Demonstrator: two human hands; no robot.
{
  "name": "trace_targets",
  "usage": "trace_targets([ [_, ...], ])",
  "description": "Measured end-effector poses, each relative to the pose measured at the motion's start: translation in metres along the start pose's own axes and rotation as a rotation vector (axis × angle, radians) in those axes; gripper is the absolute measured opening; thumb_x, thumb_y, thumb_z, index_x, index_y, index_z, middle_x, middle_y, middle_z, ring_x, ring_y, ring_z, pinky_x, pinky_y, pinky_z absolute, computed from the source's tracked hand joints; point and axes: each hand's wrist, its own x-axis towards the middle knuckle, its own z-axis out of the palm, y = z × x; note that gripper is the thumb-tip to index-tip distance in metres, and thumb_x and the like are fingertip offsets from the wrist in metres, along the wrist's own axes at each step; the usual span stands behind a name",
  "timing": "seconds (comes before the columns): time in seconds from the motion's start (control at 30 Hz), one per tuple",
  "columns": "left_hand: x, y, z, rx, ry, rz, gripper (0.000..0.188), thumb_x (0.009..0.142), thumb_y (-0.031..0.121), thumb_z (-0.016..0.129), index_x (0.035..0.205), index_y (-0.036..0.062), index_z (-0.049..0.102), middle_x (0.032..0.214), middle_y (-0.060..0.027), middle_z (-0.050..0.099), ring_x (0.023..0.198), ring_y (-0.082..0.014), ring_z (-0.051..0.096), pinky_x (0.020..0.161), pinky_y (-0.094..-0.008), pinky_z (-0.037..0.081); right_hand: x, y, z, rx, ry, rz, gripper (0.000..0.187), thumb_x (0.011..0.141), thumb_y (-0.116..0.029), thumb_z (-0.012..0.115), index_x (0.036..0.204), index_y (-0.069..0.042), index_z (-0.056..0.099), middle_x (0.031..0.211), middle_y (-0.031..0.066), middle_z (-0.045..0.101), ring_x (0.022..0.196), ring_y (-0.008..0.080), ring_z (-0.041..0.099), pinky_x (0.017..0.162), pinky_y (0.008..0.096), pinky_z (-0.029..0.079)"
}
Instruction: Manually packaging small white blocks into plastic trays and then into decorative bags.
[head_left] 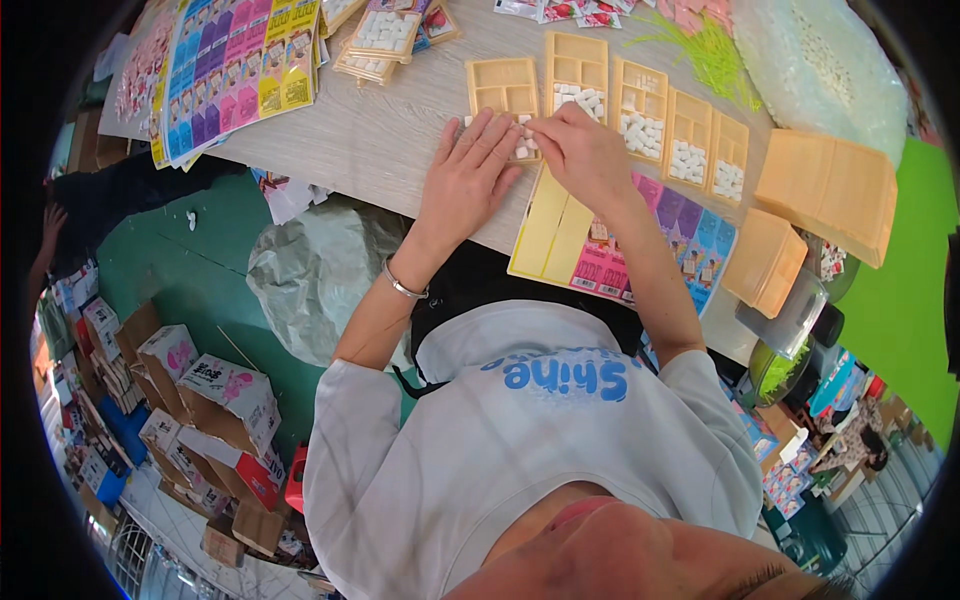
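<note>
Head view looks down on both hands meeting over a pale yellow plastic compartment tray [503,88] that lies near the front edge of a light wood-grain table [390,130]. On that tray's near end the left hand [470,180] lies flat, fingers spread and open, covering a cluster of small white rectangular tablets [524,148], with a silver metal bracelet [402,284] on its wrist. Just right of the tray's near end the right hand [580,155] is curled, thumb and forefinger pinched together at the tablets; whether a tablet sits between them I cannot tell. To the right of this tray stands a row of four more yellow compartment trays [660,110], each partly filled with white tablets. Nearer the person than the tray, a sheet of printed cards in yellow, pink, purple and blue [640,245] hangs over the table edge. Far right of the tray are stacks of empty tan plastic trays [830,190], and beyond the row lies a clear plastic bag of white tablets [820,60]. Left of the tray a larger fan of colourful card sheets [240,70] is spread out. Below the table, left of the tray, a grey crumpled sack [320,270] rests on the green floor [180,270].
</note>
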Motion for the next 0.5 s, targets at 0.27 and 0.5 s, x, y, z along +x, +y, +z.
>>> trace_targets([
  [0.27, 0.001, 0.008, -0.003, 0.090, -0.089, 0.019, 0.069, 0.088, 0.038, 0.073, 0.148, 0.0105, 0.053, 0.156, -0.0066, 0.049, 0.147, -0.0281, 0.041, 0.120, -0.0543, 0.029, -0.013, -0.001, 0.002, 0.052, 0.017, 0.015, 0.009, 0.090, -0.018, 0.074, 0.097, -0.014, 0.077, 0.082, 0.0045, 0.064, 0.069, 0.0265, 0.067, 0.061, 0.0381, 0.054],
  [0.5, -0.007, 0.012, -0.012, -0.109, 0.055, -0.064, 0.073, 0.090, 0.042, 0.070, 0.149, 0.0059, 0.050, 0.158, -0.0116, 0.046, 0.148, -0.0316, 0.039, 0.120, -0.0568, 0.027, -0.018, -0.007, -0.001, 0.107, 0.117, 0.068, 0.012, 0.085, -0.016, 0.078, 0.096, -0.012, 0.076, 0.086, 0.0044, 0.067, 0.072, 0.0262, 0.069, 0.062, 0.0375, 0.055],
])
